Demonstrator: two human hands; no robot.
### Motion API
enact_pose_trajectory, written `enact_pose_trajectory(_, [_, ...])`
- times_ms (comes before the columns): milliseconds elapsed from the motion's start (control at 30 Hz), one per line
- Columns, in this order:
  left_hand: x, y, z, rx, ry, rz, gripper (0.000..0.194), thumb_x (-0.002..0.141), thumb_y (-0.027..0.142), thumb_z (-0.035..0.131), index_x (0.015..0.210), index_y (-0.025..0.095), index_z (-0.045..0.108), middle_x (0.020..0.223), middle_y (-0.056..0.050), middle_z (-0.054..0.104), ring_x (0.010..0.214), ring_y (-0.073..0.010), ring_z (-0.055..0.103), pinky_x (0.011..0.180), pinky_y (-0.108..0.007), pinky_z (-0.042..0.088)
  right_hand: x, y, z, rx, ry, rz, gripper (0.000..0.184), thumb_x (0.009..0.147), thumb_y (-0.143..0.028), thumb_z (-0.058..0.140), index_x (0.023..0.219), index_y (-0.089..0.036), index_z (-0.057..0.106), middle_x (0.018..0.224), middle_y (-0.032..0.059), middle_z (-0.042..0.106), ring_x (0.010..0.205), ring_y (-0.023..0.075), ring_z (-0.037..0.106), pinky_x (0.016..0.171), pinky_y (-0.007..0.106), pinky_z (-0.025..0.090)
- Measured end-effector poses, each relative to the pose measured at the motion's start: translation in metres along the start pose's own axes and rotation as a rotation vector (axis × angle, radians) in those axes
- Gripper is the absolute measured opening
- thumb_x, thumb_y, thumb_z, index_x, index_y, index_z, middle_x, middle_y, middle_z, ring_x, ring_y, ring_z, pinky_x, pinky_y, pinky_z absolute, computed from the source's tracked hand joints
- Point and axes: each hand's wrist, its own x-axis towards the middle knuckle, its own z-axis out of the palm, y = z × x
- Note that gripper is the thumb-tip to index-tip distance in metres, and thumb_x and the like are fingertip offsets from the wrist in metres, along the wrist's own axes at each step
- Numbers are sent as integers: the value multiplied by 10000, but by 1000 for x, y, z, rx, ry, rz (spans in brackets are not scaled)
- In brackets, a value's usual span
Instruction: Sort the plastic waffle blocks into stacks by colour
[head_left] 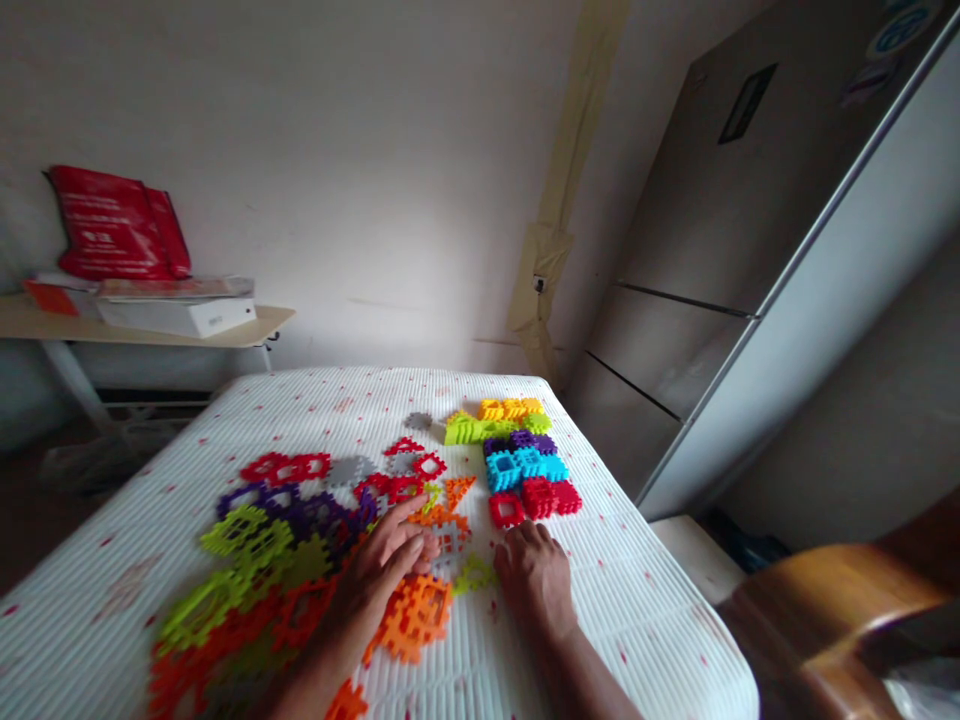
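Interlocking plastic waffle blocks cover a white ribbed mat. A loose heap of lime, orange, purple and red blocks lies on the left. To the right, stacked blocks form a tidy column of yellow, lime, purple, blue and red. My left hand rests with spread fingers on the heap's right edge, beside a grey block and above a loose orange stack. My right hand sits on the mat just below the column, next to a small lime block. Its fingertips are hidden.
A steel refrigerator stands beyond the mat's right side, and a wooden chair sits at lower right. Across the far left, a wooden shelf holds a red bag and a white box. Taped wall lies behind.
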Motion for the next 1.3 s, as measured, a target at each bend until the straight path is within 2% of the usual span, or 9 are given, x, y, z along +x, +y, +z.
enact_pose_trajectory(200, [0,-1,1,-29,-9,-22,815,665,633,590,1340,207,423,762,-58,656,765,-258,637,664,-358,498,4,-1,-3,-6,-47,33,169,815,-154,529,895,-209,667,872,50,657,820,192,592,634,269,373])
enact_pose_trajectory(367, [1,-2,1,-30,4,-35,874,641,645,603,1348,177,390,761,-48,640,763,-244,621,648,-327,483,4,-1,0,-8,-35,50,173,820,-167,520,906,-210,664,867,48,652,806,188,596,623,267,373])
enact_pose_trajectory(600, [0,-1,1,-35,12,-28,852,650,639,607,1334,174,405,757,-46,634,754,-240,628,639,-324,487,4,-3,1,-24,1,13,153,823,-136,521,790,-189,661,777,46,645,716,158,595,585,245,345])
enact_pose_trajectory(767, [0,1,1,-41,0,-18,863,650,629,620,1344,164,404,753,-47,644,753,-238,631,636,-320,483,7,-9,-1,-3,17,-76,175,832,-151,532,711,-198,649,718,27,642,673,139,588,585,236,340])
enact_pose_trajectory(933, [-2,3,1,-39,-6,-17,828,686,600,605,1359,173,383,774,-42,646,763,-232,630,652,-326,485,11,-12,1,-3,-9,-109,172,843,-165,520,767,-222,663,728,16,653,655,153,602,566,249,360])
enact_pose_trajectory(1067, [-4,5,1,-36,-6,-10,811,690,593,603,1352,175,392,770,-43,644,767,-234,629,656,-326,486,13,-10,2,-14,-2,-94,197,835,-138,502,851,-229,677,793,30,661,724,176,614,596,264,390])
enact_pose_trajectory(1300, [-4,6,1,-18,5,-10,791,696,585,598,1342,174,400,773,-44,646,773,-232,632,652,-317,490,15,-9,2,3,-12,-82,219,836,-124,481,890,-226,667,856,33,663,758,159,608,639,260,392])
